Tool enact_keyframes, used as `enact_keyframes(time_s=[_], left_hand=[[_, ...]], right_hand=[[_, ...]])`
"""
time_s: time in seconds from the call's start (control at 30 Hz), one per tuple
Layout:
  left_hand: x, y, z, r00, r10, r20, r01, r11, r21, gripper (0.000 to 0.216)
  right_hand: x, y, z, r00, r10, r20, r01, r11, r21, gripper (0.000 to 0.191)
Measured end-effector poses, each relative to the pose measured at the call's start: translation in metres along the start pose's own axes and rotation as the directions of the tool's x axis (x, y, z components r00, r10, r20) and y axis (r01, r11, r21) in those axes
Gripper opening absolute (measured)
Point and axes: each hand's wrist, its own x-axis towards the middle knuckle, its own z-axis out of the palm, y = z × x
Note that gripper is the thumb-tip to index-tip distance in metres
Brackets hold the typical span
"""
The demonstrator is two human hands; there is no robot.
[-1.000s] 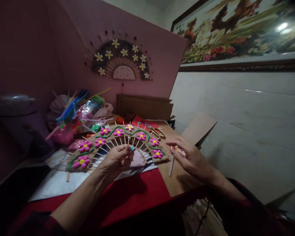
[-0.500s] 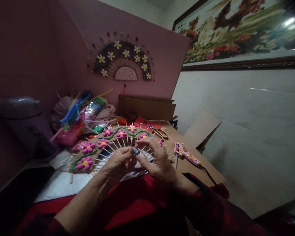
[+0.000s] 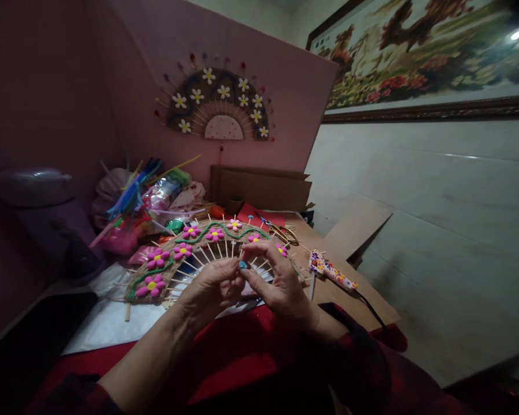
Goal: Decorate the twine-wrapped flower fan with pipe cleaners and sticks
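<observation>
Both my hands meet over the near side of a half-round stick fan (image 3: 147, 271), which has a twine-wrapped band, pink flowers and a wavy green line. Between their fingertips is a small blue piece (image 3: 243, 265); its exact kind is too small to make out. My left hand (image 3: 216, 282) is closed, thumb and forefinger pinching at the piece. Curved around its other side, my right hand (image 3: 279, 282) has its thumb against it and the forefinger arched above. A blue tip (image 3: 250, 217) sits on one stick at the fan's top edge.
A flowered glue gun (image 3: 331, 271) with a dark cord lies at right, near scissors (image 3: 285, 233) and red paper (image 3: 262, 215). Bagged craft supplies and pipe cleaners (image 3: 134, 190) are heaped at left beside a tumbler (image 3: 47, 225). A finished fan (image 3: 185, 86) hangs on the pink board.
The whole view has shifted slightly. My hands keep the small blue piece between their fingertips, with the fingers turned a little around it.
</observation>
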Motion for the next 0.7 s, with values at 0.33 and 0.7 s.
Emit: enact_keyframes(time_s=[0.33,0.7], left_hand=[[0.0007,0.0022,0.0030,0.998,0.057,-0.004,-0.057,0.998,0.036,0.016],[0.0001,0.0045,0.0065,0.991,0.076,-0.108,-0.067,0.994,0.091,0.024]], right_hand=[[0.0013,0.0025,-0.0003,0.999,0.032,-0.007,-0.032,0.999,0.035,0.030],[0.0024,0.0101,0.0062,0.998,0.039,-0.047,-0.037,0.998,0.056,0.030]])
